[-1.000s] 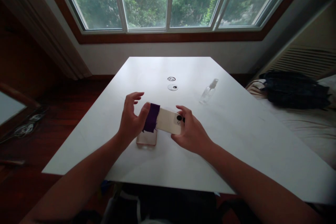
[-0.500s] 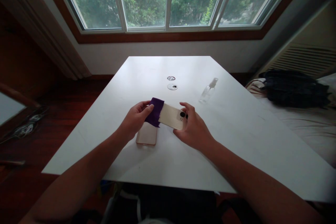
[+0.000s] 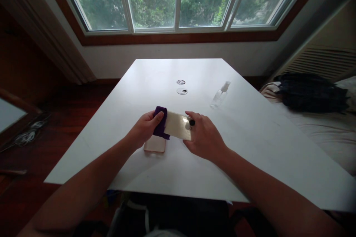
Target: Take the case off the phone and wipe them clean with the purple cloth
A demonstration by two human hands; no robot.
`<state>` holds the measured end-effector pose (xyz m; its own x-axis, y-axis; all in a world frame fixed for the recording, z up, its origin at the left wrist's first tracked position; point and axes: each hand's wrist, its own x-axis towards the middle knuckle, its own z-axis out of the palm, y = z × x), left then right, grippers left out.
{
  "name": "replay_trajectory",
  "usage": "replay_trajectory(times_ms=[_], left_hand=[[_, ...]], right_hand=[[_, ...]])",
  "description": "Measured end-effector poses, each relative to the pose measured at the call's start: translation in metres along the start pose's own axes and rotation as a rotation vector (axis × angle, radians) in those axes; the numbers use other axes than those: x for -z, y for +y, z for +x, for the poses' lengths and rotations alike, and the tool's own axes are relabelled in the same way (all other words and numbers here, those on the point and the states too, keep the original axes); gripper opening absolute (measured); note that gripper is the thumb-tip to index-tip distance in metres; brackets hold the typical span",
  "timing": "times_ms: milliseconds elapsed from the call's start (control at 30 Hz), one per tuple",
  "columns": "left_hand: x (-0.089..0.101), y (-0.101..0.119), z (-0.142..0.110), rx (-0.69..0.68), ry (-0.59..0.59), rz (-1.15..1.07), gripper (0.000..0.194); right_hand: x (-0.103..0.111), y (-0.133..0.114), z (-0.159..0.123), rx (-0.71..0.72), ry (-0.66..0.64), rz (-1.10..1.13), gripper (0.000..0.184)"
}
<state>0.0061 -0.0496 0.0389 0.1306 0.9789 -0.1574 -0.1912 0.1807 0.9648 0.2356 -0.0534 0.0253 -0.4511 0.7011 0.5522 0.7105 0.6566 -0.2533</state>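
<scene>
My right hand (image 3: 204, 135) grips the camera end of a cream-coloured smartphone (image 3: 178, 125), whose back faces up with light glinting off it. My left hand (image 3: 144, 127) is closed on a dark purple cloth (image 3: 160, 126), which wraps over the phone's left end and hides it. Thumb on top, the left fingers lie behind the cloth. Both hands hold the phone above the table. Below the left hand, a clear phone case with a pinkish rim (image 3: 154, 144) lies on the tabletop, partly covered from view by the hand and cloth.
The white table (image 3: 250, 155) extends toward the window. A clear spray bottle (image 3: 220, 96) lies or stands toward the right; two round cable-hole fittings (image 3: 182, 91) sit near the middle. A dark bundle (image 3: 313, 92) rests on the bed at right.
The cloth has shifted slightly left and down and now folds tighter around the phone's end. The phone has tilted, so its back catches the light, and my right fingers cover more of the camera end.
</scene>
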Motion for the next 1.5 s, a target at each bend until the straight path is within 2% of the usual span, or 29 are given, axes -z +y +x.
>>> replay_trajectory(times_ms=[100,267,400,667,967,1267,1500], left_hand=[[0.002,-0.002,0.002,-0.001,0.008,0.022,0.053],[0.004,-0.002,0.005,-0.056,0.099,0.111,0.052],[0.003,0.0,0.004,-0.097,0.13,0.128,0.049],[0.003,-0.003,0.003,-0.108,0.07,0.191,0.046],[-0.004,-0.01,0.002,-0.08,0.041,0.12,0.05],[-0.003,-0.008,0.0,-0.022,0.012,0.052,0.051],[0.0,-0.004,0.002,-0.1,0.079,0.071,0.045]], right_hand=[[0.001,-0.001,-0.001,0.023,-0.016,-0.013,0.077],[0.001,-0.006,-0.004,0.093,-0.071,0.0,0.077],[-0.002,-0.012,-0.004,0.054,-0.049,-0.033,0.076],[0.004,-0.006,0.002,0.022,-0.072,-0.081,0.059],[0.004,0.0,0.005,-0.063,-0.033,-0.128,0.064],[0.005,0.003,0.003,0.026,-0.051,-0.078,0.071],[0.004,-0.006,-0.002,0.14,-0.082,-0.07,0.067]])
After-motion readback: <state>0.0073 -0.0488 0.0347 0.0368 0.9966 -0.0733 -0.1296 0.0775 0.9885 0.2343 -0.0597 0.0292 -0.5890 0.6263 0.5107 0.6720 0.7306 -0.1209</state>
